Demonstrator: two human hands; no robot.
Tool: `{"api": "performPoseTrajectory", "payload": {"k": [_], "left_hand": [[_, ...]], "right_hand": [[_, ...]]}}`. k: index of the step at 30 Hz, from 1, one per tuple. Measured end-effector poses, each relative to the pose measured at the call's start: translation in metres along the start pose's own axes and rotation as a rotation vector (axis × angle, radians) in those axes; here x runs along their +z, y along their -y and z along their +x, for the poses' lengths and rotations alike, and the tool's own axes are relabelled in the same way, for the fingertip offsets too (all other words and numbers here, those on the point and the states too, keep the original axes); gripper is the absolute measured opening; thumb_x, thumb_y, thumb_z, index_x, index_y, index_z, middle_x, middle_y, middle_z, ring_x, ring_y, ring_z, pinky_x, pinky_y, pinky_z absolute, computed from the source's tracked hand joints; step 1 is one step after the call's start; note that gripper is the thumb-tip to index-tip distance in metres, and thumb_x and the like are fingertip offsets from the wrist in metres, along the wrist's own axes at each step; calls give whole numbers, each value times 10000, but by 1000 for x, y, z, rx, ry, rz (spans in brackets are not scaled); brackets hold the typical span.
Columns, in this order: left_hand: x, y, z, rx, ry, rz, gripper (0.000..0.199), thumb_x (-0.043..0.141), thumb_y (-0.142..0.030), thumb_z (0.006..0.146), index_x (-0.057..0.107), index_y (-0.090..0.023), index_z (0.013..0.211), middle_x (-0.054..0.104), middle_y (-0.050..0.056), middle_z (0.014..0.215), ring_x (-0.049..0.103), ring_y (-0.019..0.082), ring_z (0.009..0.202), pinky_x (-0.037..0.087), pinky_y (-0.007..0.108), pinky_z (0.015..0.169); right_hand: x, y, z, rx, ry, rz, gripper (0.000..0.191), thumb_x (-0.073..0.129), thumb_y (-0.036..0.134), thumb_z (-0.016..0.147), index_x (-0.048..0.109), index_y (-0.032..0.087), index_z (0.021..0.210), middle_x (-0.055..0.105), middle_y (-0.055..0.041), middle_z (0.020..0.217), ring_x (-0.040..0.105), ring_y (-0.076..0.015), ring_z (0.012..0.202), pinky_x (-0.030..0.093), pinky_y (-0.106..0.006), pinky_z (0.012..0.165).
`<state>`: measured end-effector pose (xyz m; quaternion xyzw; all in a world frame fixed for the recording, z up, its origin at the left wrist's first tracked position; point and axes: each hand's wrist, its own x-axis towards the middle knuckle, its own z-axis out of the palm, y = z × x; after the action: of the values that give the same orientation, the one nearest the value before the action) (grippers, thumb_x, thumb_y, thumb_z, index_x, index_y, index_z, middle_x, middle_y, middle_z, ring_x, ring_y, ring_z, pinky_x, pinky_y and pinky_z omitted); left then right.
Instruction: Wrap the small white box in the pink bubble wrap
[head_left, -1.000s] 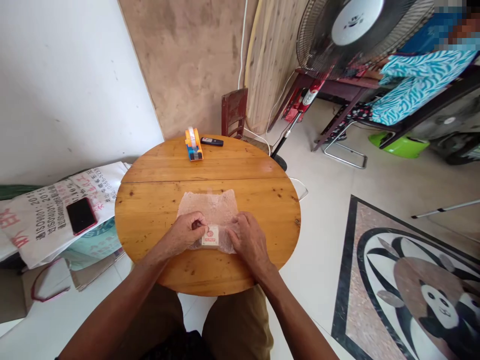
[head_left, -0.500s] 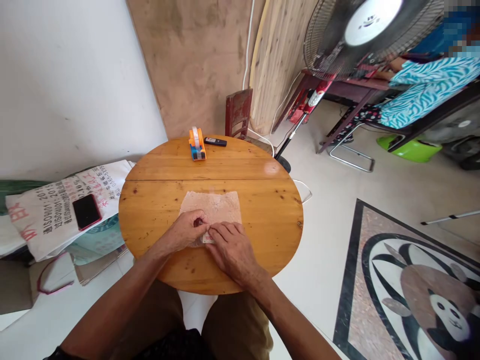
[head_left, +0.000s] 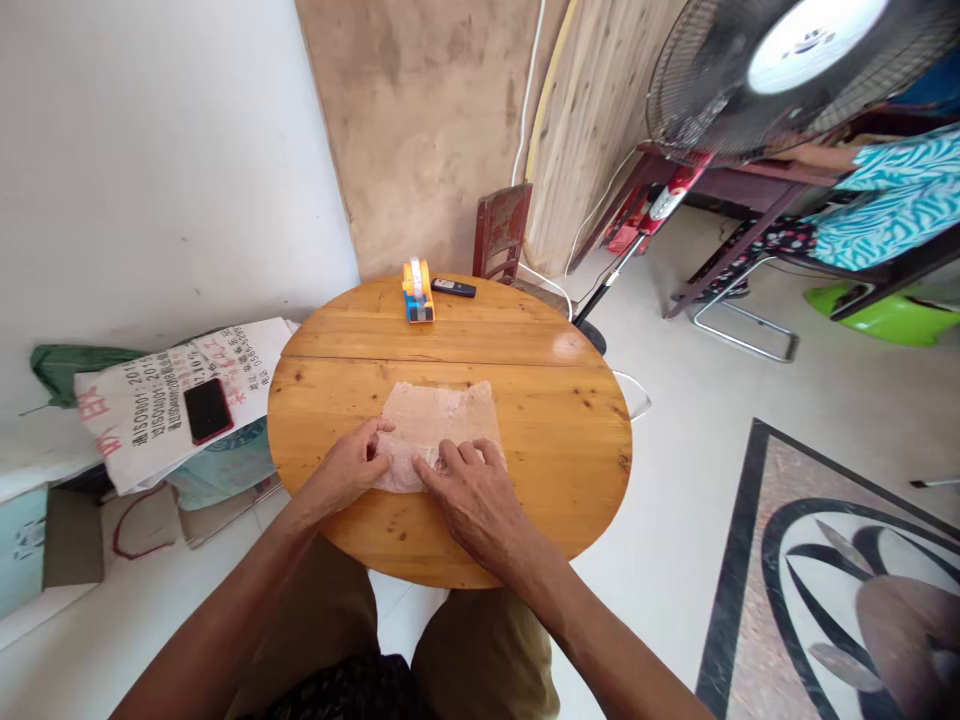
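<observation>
Bubble wrap (head_left: 442, 405) lies toward the near edge of the counter (head_left: 562, 430), its near end folded over, far part unfolded, the right hand (head_left: 478, 505) spread open on it, the left hand (head_left: 347, 467) curled at its left edge, grip unclear.

From my remote view, the white sack (head_left: 161, 405) carries the clearest text: black lines with ISO9001:2015 and ISO14001:2015, and a number starting 0566 near its right end. Its large red characters I can't make out fully. On the fan's white hub (head_left: 817, 65) I see a W-like mark; the dark lettering on the box (head_left: 73, 540) at far left is too blurred.
</observation>
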<state>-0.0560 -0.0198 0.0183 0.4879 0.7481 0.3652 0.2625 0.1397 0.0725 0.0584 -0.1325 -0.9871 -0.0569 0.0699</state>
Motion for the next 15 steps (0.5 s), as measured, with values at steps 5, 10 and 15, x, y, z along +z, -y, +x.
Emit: {"api": "performPoseTrajectory", "payload": {"k": [5, 10, 15], "left_hand": [[4, 6, -5, -33, -135, 185, 370, 520, -286, 790, 598, -165, 1131, 576, -17, 696, 546, 161, 627, 402, 278, 608], [-9, 7, -21, -178, -169, 205, 401, 568, -413, 781, 624, -138, 1068, 661, 31, 731, 615, 204, 646, 437, 302, 594], [-7, 4, -25, -351, -64, -36, 509, 555, -462, 793, 583, -98, 1148, 627, -6, 590, 576, 172, 440, 393, 265, 427]], "right_hand": [[-3, 2, 6, -37, 50, -68, 299, 531, 114, 804, 590, 193, 1087, 569, -123, 954, 473, -267, 855, 328, -423, 794], [-4, 0, 7, -42, 72, -40, 254, 556, 149, 795, 604, 193, 1040, 564, -132, 972, 470, -279, 890, 329, -416, 784], [-1, -2, 5, -44, 55, -34, 304, 566, 157, 802, 588, 201, 1102, 561, -127, 1018, 473, -282, 929, 339, -406, 793]]}}
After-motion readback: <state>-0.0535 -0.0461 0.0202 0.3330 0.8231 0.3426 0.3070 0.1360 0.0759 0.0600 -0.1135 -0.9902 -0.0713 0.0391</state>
